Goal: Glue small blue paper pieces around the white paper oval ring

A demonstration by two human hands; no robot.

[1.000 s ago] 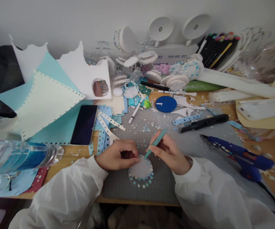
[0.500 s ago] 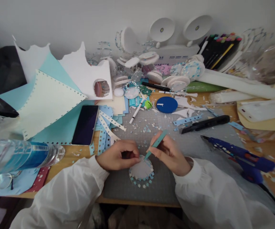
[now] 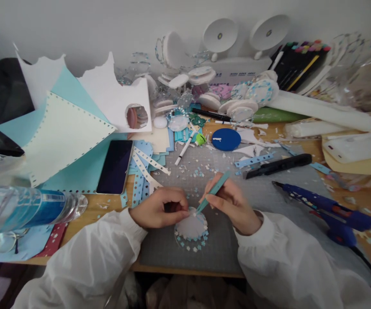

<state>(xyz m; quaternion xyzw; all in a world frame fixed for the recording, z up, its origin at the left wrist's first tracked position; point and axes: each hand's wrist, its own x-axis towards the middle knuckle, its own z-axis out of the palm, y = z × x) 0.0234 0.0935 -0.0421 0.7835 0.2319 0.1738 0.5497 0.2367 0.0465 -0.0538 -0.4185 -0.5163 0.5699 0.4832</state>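
A white disc [image 3: 190,227] ringed with tiny blue and white stars [image 3: 194,249] is held low over the grey cutting mat [image 3: 217,253]. My left hand [image 3: 161,208] pinches its upper left edge between thumb and finger. Teal tweezers [image 3: 215,189] are gripped in my right hand [image 3: 228,204], slanting down to the left. Their tips meet the disc's upper edge; whether a star sits between them is too small to tell.
A blue glue gun [image 3: 330,210] and a black utility knife [image 3: 278,166] lie on the right. At left are a phone [image 3: 115,167], punched paper sheets [image 3: 66,133] and a water bottle [image 3: 31,208]. Behind are a blue oval [image 3: 226,140], paper scraps and several white discs [image 3: 241,109].
The tweezers and my right hand have shifted slightly, with the tweezers lying at a lower slant. My left hand keeps its pinch, and the whole view has moved a little.
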